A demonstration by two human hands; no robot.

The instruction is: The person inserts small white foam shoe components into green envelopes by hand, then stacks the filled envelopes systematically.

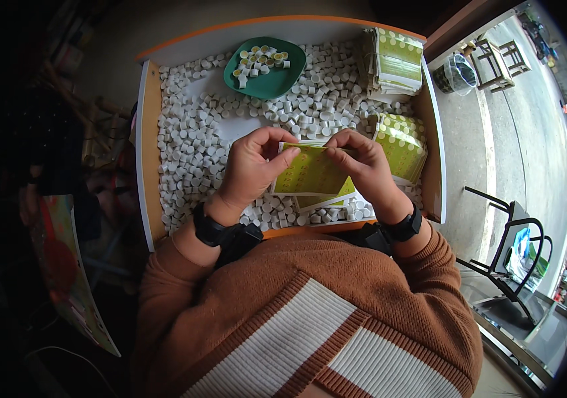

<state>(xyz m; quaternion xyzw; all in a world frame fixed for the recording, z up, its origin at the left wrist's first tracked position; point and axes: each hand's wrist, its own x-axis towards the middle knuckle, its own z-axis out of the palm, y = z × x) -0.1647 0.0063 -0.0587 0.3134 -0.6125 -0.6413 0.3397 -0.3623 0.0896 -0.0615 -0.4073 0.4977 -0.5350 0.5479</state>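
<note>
My left hand (251, 166) and my right hand (360, 166) both grip one yellow-green sticker sheet (311, 174) by its top edge, held just above the tray. More sheets (323, 201) lie under it. Several small white caps (194, 142) cover the floor of the white tray (148, 139), which has an orange rim. A green dish (277, 81) at the tray's back holds several caps with yellow-green tops. Black bands sit on both wrists.
Stacks of yellow-green sheets stand at the tray's back right (396, 60) and right side (401, 146). A black metal stand (512, 249) is on the floor to the right. A colourful printed sheet (64, 265) lies at the left.
</note>
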